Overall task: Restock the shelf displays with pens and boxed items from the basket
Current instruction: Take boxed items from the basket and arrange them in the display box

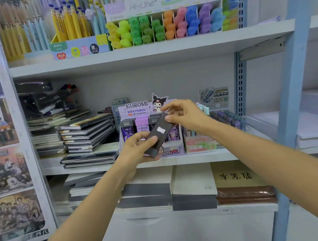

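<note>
A slim dark box (160,134) with a small white label is held tilted in front of the Kuromi display carton (173,151) on the middle shelf. My left hand (136,151) grips its lower end with thumb on top. My right hand (184,114) pinches its upper end. The carton holds several upright purple and dark boxes (142,126) of the same shape. The basket is out of view.
Stacked notebooks (86,134) lie left of the carton, and a pink-green pen box (200,144) and dark pens (227,118) stand to its right. The upper shelf (148,52) carries highlighters (171,25) and yellow pens (72,24). A blue upright (294,89) stands on the right.
</note>
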`<state>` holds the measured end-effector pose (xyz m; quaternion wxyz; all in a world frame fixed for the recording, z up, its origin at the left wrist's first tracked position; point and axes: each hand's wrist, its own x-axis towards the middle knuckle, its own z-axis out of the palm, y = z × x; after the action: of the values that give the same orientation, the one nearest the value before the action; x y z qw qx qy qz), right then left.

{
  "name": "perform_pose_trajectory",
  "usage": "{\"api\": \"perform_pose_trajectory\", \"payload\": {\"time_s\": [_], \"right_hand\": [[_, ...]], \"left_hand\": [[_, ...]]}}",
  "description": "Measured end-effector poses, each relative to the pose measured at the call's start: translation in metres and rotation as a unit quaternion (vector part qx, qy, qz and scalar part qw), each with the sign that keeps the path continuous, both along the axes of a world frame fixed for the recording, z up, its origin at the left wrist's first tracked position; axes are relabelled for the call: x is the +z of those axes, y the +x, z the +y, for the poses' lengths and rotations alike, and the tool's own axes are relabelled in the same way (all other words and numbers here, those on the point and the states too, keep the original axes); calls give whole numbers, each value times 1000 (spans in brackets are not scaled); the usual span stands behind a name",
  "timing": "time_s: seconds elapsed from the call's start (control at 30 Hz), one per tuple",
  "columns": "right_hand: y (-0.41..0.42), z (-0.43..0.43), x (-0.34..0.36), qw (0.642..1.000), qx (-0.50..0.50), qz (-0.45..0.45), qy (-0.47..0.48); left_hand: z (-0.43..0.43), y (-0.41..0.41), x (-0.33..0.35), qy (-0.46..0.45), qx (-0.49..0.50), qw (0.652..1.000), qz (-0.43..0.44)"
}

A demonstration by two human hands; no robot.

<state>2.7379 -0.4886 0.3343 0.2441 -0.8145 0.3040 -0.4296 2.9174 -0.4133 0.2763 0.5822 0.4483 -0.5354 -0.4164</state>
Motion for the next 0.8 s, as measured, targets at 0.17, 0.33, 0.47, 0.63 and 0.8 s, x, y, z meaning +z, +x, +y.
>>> {"api": "perform_pose_trajectory", "payload": {"time_s": [0.17,0.33,0.47,0.63,0.8], "right_hand": [[-19,12,-7,989,70,124,-39],[-25,17,-20,995,59,80,-24],[-22,22,-26,995,82,33,37],[-20,21,-25,997,35,59,-27],[-14,19,-8,995,49,51,-69]], "left_hand": [[7,4,11,2,48,997,55],[15,-10,24,22,15,986,165],[18,-22,17,-25,21,997,67],[11,-24,3,-94,88,982,-136],[0,-26,-9,-140,113,939,-294]]}}
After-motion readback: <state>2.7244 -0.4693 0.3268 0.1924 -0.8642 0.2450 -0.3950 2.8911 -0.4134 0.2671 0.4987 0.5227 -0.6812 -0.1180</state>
